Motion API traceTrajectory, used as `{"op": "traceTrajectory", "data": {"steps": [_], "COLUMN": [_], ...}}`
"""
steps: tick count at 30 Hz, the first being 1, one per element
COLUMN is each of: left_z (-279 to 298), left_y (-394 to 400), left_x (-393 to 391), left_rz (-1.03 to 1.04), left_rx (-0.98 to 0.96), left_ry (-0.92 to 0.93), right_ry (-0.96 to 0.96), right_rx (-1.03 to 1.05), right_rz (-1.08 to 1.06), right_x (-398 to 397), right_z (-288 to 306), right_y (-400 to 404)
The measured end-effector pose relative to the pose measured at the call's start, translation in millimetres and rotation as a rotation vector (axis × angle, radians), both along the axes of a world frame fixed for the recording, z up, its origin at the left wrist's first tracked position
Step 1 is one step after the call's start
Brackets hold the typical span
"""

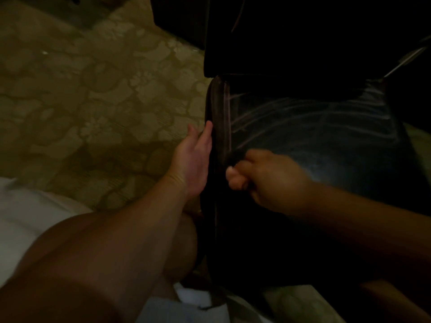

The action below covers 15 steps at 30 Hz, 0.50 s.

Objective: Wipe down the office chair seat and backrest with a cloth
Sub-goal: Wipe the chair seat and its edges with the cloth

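While my left hand (194, 159) is lying flat against the chair seat's (326, 136) edge, my right hand (263, 178) is gripping a dark cloth (235, 157) on it.

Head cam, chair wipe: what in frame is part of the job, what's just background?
Job:
- office chair seat, dark, with wipe streaks
- backrest
- dark cloth, bunched in the right hand
- left hand, fingers straight, flat against the seat's side edge

Background:
- patterned carpet
- white garment at lower left
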State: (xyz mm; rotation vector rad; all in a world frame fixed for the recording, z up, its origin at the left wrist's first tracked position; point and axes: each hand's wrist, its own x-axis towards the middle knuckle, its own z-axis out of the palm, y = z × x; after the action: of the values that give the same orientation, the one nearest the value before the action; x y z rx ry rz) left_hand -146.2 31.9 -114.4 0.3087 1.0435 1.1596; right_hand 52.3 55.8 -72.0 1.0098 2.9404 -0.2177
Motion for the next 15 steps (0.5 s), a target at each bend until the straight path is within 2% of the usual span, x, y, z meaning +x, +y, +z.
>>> {"op": "traceTrajectory", "data": {"steps": [2,4,6,8,10,12,15], "left_z": [1.6,1.6,2.2,4.4,13.9,28.5,44.1], "left_y": [0.2,5.0,5.5,5.4,5.2,8.7,17.1], "left_x": [3.3,4.1,1.0,-4.2,-1.4,15.2,58.6], "left_rz": [-0.027,-0.031,-0.018,-0.042,-0.071,-0.066,-0.071], "left_rx": [0.021,-0.007,-0.018,0.008,0.000,-0.065,0.052], "left_ry": [0.032,-0.012,0.019,0.012,0.118,0.410,1.144], "right_ry": [0.057,0.115,0.167,0.169,0.122,0.085,0.119], "right_rx": [0.057,0.108,0.082,-0.053,-0.194,-0.193,-0.087], "right_rz": [-0.271,-0.329,-0.204,0.014,0.130,0.067,-0.208], "right_x": [-12.8,-32.8,-39.8,-22.2,12.5,52.8,118.1], "right_z": [-7.5,-16.2,-19.3,-16.1,-5.4,-0.8,-1.3], "right_y": [13.5,7.1,-16.5,-40.4,-51.2,-45.4,-20.9]}}
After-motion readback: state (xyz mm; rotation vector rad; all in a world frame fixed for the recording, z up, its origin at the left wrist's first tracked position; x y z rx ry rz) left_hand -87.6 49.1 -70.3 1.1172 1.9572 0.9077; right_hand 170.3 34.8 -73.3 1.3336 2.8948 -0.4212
